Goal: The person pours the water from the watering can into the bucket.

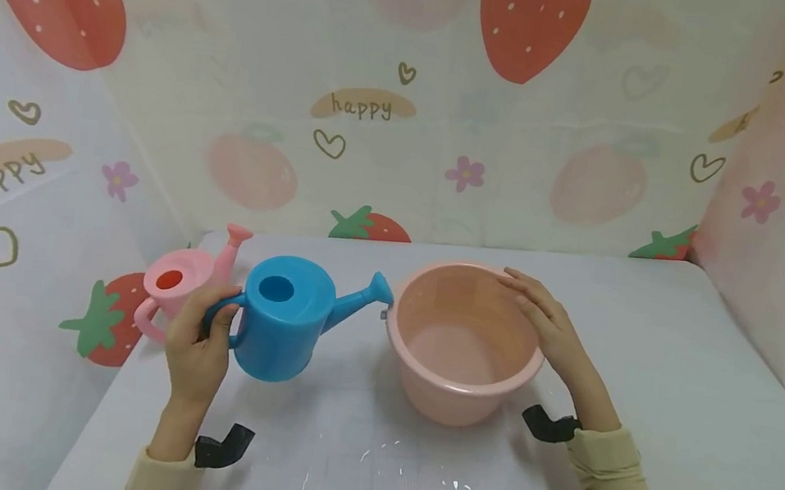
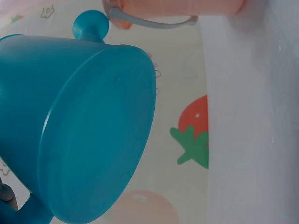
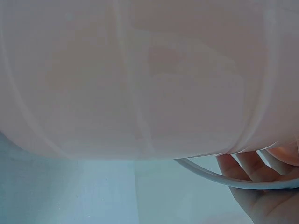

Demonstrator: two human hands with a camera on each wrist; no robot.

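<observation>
My left hand [image 1: 200,348] grips the looped handle of a blue watering can [image 1: 279,338]. The can is held up off the table, and its flat underside faces the left wrist view. Its spout [image 1: 363,297] points right, with the tip close to the left rim of a pink bucket [image 1: 456,407]; contact cannot be told. The bucket stands upright on the table. On its right rim rests my right hand [image 1: 549,324], fingers fairly straight. In the right wrist view those fingers [image 3: 257,165] show behind the bucket's pale curved bail handle [image 3: 252,185].
A small pink watering can [image 1: 184,271] stands at the left, partly behind my left hand. Several wet spots [image 1: 380,450] glint on the white table [image 1: 687,383]. Strawberry-printed cloth [image 1: 402,172] encloses the table's back and sides.
</observation>
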